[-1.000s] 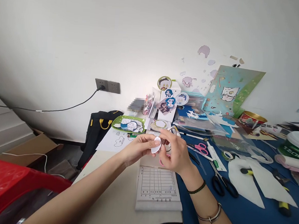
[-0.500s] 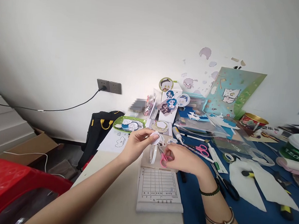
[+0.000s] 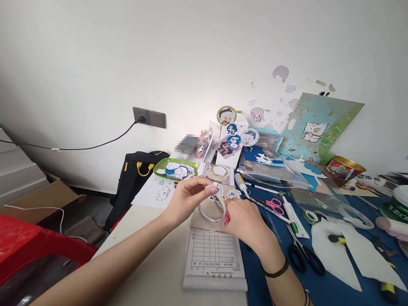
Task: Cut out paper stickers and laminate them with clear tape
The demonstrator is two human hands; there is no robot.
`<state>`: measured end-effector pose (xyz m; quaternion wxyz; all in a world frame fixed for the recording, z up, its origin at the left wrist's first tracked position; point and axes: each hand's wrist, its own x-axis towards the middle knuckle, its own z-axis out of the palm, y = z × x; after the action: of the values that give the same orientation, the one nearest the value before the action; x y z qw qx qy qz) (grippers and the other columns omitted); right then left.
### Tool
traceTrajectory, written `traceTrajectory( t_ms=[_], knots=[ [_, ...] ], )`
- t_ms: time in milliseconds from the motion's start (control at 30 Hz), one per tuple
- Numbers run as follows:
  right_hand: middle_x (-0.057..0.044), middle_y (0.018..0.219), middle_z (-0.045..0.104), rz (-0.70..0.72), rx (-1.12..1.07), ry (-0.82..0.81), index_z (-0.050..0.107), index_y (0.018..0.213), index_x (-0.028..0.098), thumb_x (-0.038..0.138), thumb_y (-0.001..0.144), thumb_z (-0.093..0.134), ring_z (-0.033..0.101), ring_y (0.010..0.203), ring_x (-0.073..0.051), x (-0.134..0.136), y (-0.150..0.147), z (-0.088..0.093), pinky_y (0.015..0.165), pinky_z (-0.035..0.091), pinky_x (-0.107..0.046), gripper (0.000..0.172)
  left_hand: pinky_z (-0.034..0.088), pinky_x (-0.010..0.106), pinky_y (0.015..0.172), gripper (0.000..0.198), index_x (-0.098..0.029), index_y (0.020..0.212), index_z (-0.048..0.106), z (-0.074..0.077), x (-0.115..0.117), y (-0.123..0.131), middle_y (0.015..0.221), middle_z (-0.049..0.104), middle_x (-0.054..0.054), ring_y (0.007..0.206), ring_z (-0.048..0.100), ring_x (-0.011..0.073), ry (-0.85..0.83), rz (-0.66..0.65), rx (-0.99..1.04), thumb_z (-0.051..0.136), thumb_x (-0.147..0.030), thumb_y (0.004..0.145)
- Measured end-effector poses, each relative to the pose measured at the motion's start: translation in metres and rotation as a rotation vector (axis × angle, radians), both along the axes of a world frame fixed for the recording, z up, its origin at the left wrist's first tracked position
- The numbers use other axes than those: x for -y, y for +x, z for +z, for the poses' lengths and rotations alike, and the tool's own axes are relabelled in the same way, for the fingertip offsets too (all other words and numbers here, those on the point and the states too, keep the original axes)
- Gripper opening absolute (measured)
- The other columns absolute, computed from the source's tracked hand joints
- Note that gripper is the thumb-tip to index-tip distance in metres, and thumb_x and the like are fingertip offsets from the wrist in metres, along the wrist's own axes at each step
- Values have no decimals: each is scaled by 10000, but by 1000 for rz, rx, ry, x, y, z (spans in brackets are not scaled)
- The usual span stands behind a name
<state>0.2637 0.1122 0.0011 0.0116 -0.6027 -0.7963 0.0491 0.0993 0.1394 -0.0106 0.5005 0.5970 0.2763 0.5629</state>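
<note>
Red chair (image 3: 9,246) fills the lower-left corner. Further right, above the pale table (image 3: 153,280), the left hand (image 3: 183,200) pinches a small white paper cutout (image 3: 211,189) between thumb and fingertips, and a thin paper curl (image 3: 211,213) loops down from it. Just beside that curl, the right hand (image 3: 246,219) is closed around pink-handled scissors (image 3: 226,217), mostly hidden in the fist. Below both lies a gridded notepad (image 3: 214,258). Black scissors (image 3: 306,258) rest on the blue mat (image 3: 336,302) at right.

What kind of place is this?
Probably a home craft desk: cartoon cut-outs stand by the wall, black scissors and tape lie on the blue mat, and the left hand holds a white paper strip, the right hand pink scissors.
</note>
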Motion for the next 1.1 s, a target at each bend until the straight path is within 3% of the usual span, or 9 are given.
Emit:
traceTrajectory(
  t_ms=[133,267,433,567,700,1100],
  knots=[
    [-31,614,579,-4,-39,33,547,666,179,159,655,562,545,577,-177,-1,2,-1,484,215,-263,27,507,233,665,49,-184,754,704,-1,0,0,710,670,1,683,613,117,-37,-5,9,728,-222,735],
    [0,651,568,-43,-298,3,519,750,185,120,645,553,516,594,-155,-8,16,0,508,264,-248,129,498,217,648,105,-173,765,659,0,0,-1,686,647,-14,659,606,104,-35,15,8,746,-207,717],
    [37,678,537,-8,-940,-294,505,890,188,157,698,614,498,563,-107,-18,41,7,534,359,-225,223,490,207,635,128,-169,755,623,1,0,-1,678,641,-18,647,603,98,-11,19,14,742,-206,723],
    [51,646,485,181,-1213,-487,568,856,145,272,713,701,392,445,-43,-16,54,15,458,306,-206,233,490,220,641,106,-167,767,640,1,0,-2,705,665,4,665,614,114,4,13,-12,710,-246,758],
    [71,533,435,339,-1261,-658,625,844,113,283,744,698,339,377,-25,-12,59,19,388,226,-193,211,488,215,632,82,-173,766,664,2,0,-3,704,653,2,657,602,109,24,4,-32,700,-247,767],
    [83,472,403,321,-1152,-662,689,876,108,293,776,665,341,353,-16,-11,56,16,376,270,-163,211,498,230,670,45,-178,738,680,2,1,-1,760,673,21,710,610,124,36,-58,-29,702,-211,760]
  ],
)
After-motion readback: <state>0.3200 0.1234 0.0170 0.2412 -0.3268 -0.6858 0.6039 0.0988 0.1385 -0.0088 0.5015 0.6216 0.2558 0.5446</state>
